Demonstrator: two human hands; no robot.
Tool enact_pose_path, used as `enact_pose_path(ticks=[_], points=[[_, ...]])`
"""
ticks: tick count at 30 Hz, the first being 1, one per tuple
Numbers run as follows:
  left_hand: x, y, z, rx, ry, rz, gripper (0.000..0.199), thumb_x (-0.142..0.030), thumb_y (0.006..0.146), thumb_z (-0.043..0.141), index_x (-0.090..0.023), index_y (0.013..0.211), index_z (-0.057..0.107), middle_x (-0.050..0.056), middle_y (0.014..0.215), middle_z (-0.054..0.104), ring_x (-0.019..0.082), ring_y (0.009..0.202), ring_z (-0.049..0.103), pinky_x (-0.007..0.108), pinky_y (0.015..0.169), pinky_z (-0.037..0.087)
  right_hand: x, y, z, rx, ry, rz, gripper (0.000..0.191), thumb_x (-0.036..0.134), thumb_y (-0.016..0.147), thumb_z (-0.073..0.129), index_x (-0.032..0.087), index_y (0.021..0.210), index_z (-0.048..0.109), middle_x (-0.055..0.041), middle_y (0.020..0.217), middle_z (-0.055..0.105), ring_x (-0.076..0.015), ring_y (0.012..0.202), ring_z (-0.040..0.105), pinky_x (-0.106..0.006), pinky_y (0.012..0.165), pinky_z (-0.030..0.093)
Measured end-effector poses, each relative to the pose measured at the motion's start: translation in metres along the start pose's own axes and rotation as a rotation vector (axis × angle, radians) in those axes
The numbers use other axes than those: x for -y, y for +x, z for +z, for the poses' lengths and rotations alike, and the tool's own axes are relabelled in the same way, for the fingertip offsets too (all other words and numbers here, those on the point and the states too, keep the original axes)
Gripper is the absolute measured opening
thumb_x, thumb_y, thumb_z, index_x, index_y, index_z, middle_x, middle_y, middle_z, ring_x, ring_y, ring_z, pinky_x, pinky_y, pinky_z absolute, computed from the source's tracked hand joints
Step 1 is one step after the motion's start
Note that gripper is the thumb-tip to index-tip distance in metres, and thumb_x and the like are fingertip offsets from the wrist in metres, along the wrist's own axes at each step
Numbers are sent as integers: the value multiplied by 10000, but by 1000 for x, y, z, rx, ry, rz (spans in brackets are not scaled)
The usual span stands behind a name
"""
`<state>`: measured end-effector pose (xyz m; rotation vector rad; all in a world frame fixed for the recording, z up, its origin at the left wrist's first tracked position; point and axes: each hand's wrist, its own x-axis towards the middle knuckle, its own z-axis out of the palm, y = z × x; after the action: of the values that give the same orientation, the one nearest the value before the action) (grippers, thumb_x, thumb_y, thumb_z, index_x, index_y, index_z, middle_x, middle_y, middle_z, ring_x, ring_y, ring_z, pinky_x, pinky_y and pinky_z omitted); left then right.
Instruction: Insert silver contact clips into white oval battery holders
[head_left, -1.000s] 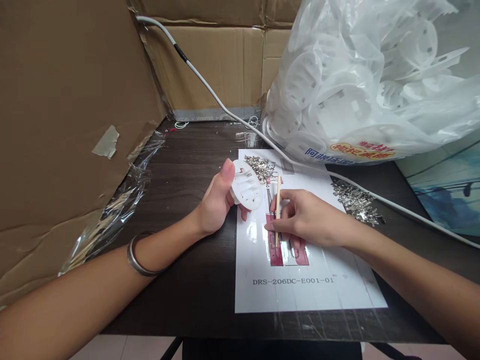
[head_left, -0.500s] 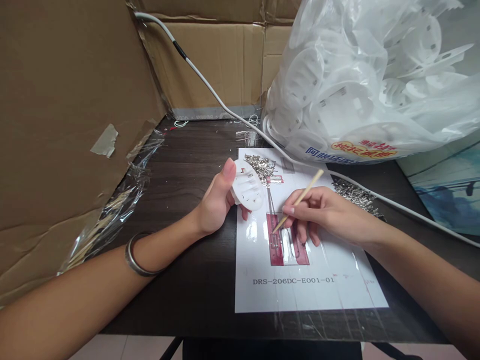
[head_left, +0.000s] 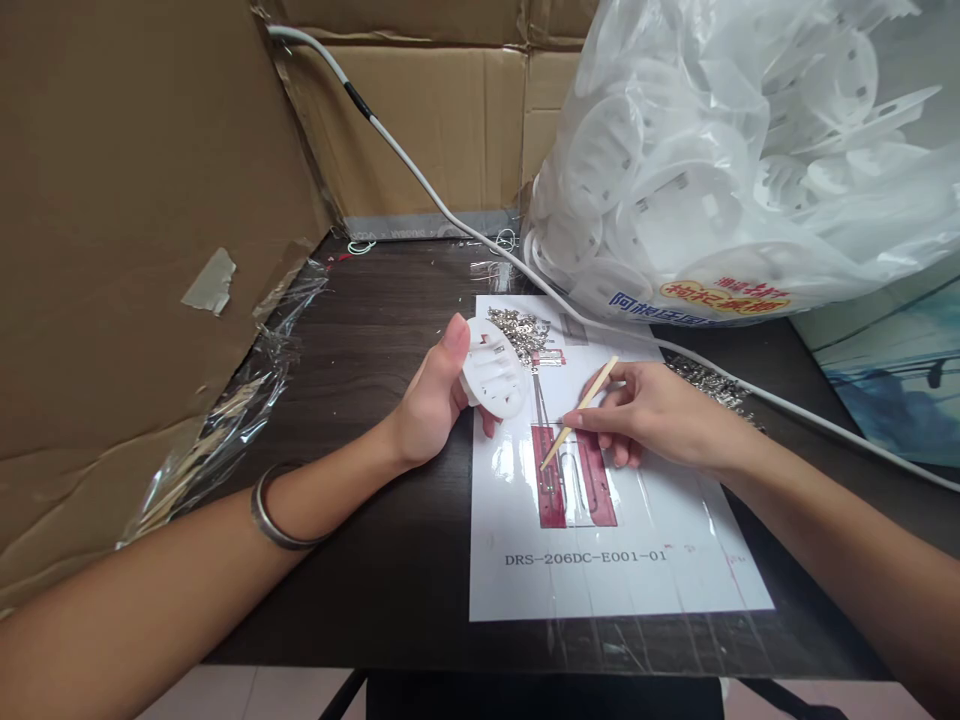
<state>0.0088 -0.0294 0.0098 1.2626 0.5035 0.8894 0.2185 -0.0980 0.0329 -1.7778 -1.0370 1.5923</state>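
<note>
Brown cardboard [head_left: 135,150] walls in the back and left side of a dark surface [head_left: 352,330]. A bulging clear bag [head_left: 675,180] of white plastic parts crowds the far right, and a printed sheet [head_left: 600,590] lies in front of it. A white cable [head_left: 420,175] slants across, passing over the sheet's upper right corner. Wrapped sticks [head_left: 195,460] rest along the left edge. The left hand [head_left: 431,400] has its grip closed on a white disc [head_left: 495,370], tilted above the sheet's left side; the right hand [head_left: 637,410] pinches a thin stick [head_left: 581,410], its tip over the red picture. Small metal pieces [head_left: 510,328] sit beyond the disc, partly hidden by it; more metal pieces [head_left: 709,385] lie behind the right wrist.
</note>
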Motion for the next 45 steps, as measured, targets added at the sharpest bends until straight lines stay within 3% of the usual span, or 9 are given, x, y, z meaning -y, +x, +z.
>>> enact_pose_path(ticks=[4,9,17,21,27,32,38,45], points=[[0,0,1,-6,8,-4,636,-744,863,581,-136,693,660,92,560,624,145,390,551,257,326,422,0,0,2,-76,-11,-18,562,269,594,1012,234,811,495,-10,487,660,-138,370,570,-222,338,447],[0,1,1,17,25,-2,675,-788,861,549,-152,646,627,74,520,575,145,388,541,258,332,430,-1,0,4,-104,-74,-47,521,293,697,940,239,880,456,-2,524,671,-151,391,597,-242,367,458],[1,3,-2,105,41,64,740,-792,923,467,-160,555,585,73,511,568,141,430,559,239,363,458,-5,3,2,0,346,-243,184,208,914,678,198,824,518,-47,632,733,-146,465,688,-223,456,568],[1,3,-3,108,29,71,744,-820,903,486,-156,583,595,69,505,571,142,421,564,235,367,468,-6,1,8,10,374,-289,282,279,1057,534,195,788,522,-49,659,732,-160,557,735,-244,522,610],[1,2,-2,60,-8,46,698,-820,864,563,-140,741,666,70,560,632,144,393,566,245,330,457,-2,-3,12,7,417,-151,269,286,1104,451,208,847,477,-99,912,826,-176,476,728,-293,490,606],[1,2,-1,36,9,44,680,-796,876,563,-132,757,656,60,544,620,135,375,555,239,328,455,6,-4,14,-4,484,-27,283,237,1106,419,222,823,423,-141,825,818,-193,500,747,-285,522,621],[-1,2,0,36,20,21,666,-767,878,572,-124,725,655,71,535,612,137,381,560,241,343,466,3,-4,13,78,496,-52,322,271,1109,437,212,794,458,-147,879,829,-199,503,754,-268,493,604],[-1,3,1,38,29,32,689,-781,868,573,-127,659,640,77,510,611,140,371,566,234,336,469,1,-4,8,65,431,-86,535,371,1114,442,152,655,608,-141,808,821,-160,403,686,-257,458,581]])
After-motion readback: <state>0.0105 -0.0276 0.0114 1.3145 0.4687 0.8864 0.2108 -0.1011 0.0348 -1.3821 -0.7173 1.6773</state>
